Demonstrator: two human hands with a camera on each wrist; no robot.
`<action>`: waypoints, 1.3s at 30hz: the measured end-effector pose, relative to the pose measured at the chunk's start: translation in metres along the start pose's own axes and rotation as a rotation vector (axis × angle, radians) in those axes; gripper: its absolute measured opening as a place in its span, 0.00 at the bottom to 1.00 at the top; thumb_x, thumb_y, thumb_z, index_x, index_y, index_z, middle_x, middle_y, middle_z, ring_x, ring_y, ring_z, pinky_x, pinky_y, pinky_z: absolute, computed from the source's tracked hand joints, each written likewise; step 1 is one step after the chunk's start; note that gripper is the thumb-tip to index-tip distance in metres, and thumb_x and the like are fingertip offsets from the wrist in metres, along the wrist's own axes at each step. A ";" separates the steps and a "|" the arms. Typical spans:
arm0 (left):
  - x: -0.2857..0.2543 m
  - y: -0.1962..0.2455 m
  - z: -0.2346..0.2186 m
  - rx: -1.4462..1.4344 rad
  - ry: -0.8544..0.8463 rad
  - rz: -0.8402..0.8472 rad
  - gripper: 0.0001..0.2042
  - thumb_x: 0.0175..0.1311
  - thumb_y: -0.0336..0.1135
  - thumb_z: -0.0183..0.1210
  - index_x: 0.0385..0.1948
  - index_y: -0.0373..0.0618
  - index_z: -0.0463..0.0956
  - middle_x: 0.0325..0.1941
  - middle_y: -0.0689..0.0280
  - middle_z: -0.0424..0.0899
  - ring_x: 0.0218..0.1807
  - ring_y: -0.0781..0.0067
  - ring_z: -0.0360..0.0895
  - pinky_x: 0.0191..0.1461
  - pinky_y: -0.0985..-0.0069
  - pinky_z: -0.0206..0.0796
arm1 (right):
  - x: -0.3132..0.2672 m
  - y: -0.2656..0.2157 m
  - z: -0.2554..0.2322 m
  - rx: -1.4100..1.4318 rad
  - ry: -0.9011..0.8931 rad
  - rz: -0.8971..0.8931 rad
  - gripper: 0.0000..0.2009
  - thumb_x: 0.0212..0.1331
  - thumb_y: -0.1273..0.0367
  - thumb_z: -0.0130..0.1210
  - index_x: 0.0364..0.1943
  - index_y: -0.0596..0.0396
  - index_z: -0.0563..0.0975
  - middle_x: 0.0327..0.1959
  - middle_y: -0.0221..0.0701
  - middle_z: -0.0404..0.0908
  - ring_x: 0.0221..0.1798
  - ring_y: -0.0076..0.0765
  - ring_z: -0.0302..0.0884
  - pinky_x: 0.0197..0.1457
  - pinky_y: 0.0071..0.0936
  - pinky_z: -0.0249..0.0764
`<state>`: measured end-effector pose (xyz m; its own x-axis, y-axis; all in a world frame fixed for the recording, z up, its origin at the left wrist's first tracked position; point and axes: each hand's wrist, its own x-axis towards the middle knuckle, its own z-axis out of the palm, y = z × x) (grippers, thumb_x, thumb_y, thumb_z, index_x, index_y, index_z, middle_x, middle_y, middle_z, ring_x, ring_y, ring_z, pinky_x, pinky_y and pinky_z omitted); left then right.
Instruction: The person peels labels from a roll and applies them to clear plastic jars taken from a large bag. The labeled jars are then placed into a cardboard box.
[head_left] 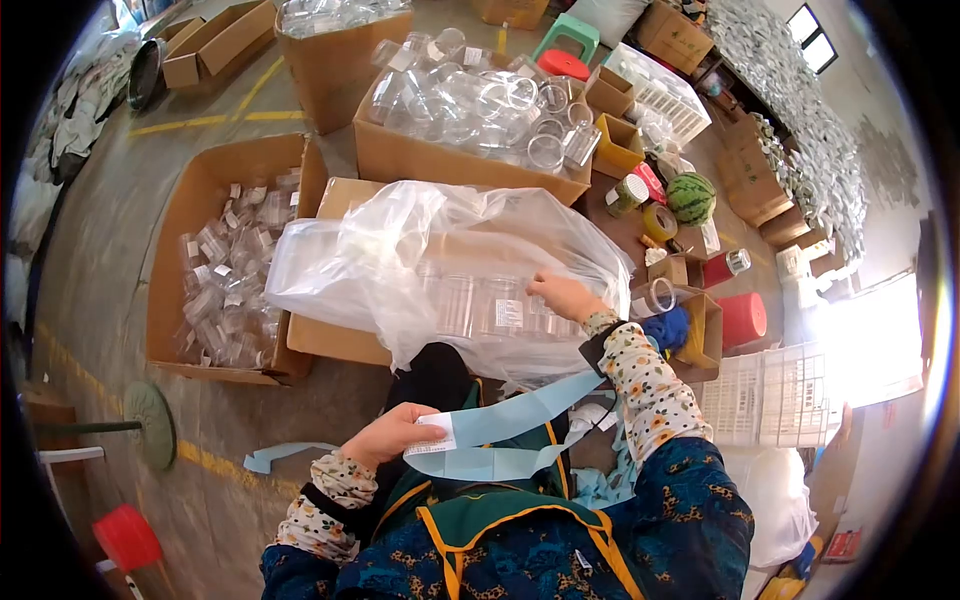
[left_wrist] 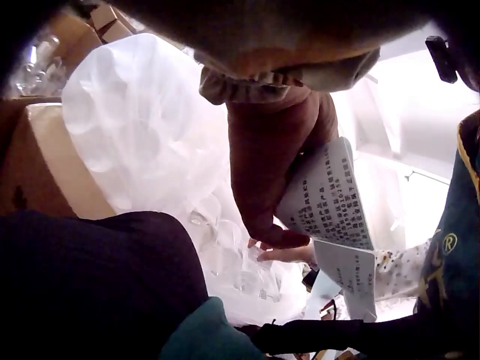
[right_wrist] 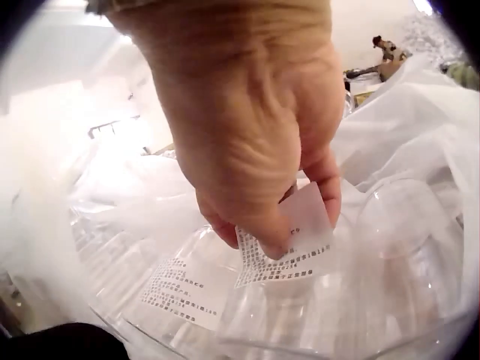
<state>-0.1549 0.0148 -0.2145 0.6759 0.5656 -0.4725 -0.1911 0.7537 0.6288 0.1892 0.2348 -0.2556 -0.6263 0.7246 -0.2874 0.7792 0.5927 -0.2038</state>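
My left hand (head_left: 398, 432) pinches the end of a light blue label strip (head_left: 520, 408) above the lap; in the left wrist view the hand (left_wrist: 274, 157) holds a printed white label (left_wrist: 330, 195). Over the bagged clear jars (head_left: 457, 305) is my right hand (head_left: 565, 296). In the right wrist view that hand (right_wrist: 255, 150) pinches a printed label (right_wrist: 289, 240) between thumb and fingers, at the side of a clear jar (right_wrist: 281, 315). A neighbouring jar carries a similar label (right_wrist: 180, 292), flat on its side. The plastic bag (head_left: 375, 250) lies folded open around the jars.
A carton (head_left: 165, 300) of labelled jars stands left, another carton (head_left: 400, 155) of clear jars beyond the bag. To the right are a watermelon (head_left: 690, 198), tape roll (head_left: 660, 222), small box (head_left: 705, 335) and white crate (head_left: 770, 395). A green round base (head_left: 150, 425) stands lower left.
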 end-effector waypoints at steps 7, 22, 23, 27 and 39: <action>0.006 0.001 0.000 0.045 0.001 0.004 0.12 0.59 0.33 0.60 0.40 0.35 0.78 0.35 0.68 0.82 0.33 0.84 0.76 0.38 0.84 0.68 | -0.020 -0.007 0.030 -0.134 0.252 0.056 0.18 0.51 0.73 0.50 0.48 0.50 0.73 0.50 0.37 0.71 0.54 0.45 0.68 0.50 0.39 0.70; -0.017 0.051 0.061 1.022 0.031 0.272 0.10 0.55 0.36 0.62 0.29 0.37 0.77 0.22 0.62 0.76 0.29 0.81 0.72 0.35 0.78 0.65 | -0.121 -0.205 -0.056 1.234 -0.220 -0.240 0.26 0.58 0.74 0.54 0.61 0.52 0.60 0.32 0.30 0.76 0.37 0.23 0.72 0.45 0.23 0.69; -0.020 0.045 0.052 0.821 -0.106 0.285 0.09 0.55 0.34 0.61 0.30 0.37 0.77 0.25 0.65 0.77 0.32 0.82 0.71 0.39 0.80 0.64 | -0.128 -0.203 -0.055 1.270 -0.193 -0.269 0.25 0.58 0.75 0.54 0.60 0.53 0.61 0.31 0.29 0.75 0.36 0.23 0.72 0.45 0.23 0.68; -0.037 0.035 0.045 0.403 -0.313 0.293 0.07 0.56 0.30 0.60 0.32 0.37 0.77 0.30 0.74 0.77 0.35 0.87 0.69 0.42 0.84 0.63 | -0.144 -0.211 -0.071 1.036 -0.194 -0.204 0.21 0.57 0.74 0.54 0.56 0.54 0.67 0.38 0.32 0.76 0.42 0.28 0.73 0.50 0.26 0.68; -0.045 0.031 0.056 0.269 -0.304 0.212 0.09 0.56 0.31 0.62 0.35 0.35 0.79 0.30 0.73 0.80 0.33 0.88 0.73 0.40 0.86 0.65 | -0.123 -0.252 -0.089 1.014 -0.070 -0.483 0.12 0.46 0.76 0.64 0.35 0.52 0.75 0.41 0.32 0.69 0.46 0.34 0.68 0.48 0.27 0.66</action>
<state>-0.1511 -0.0060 -0.1388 0.8276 0.5440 -0.1385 -0.1833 0.4951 0.8493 0.0678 0.0270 -0.0859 -0.8898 0.4560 -0.0183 0.1342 0.2231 -0.9655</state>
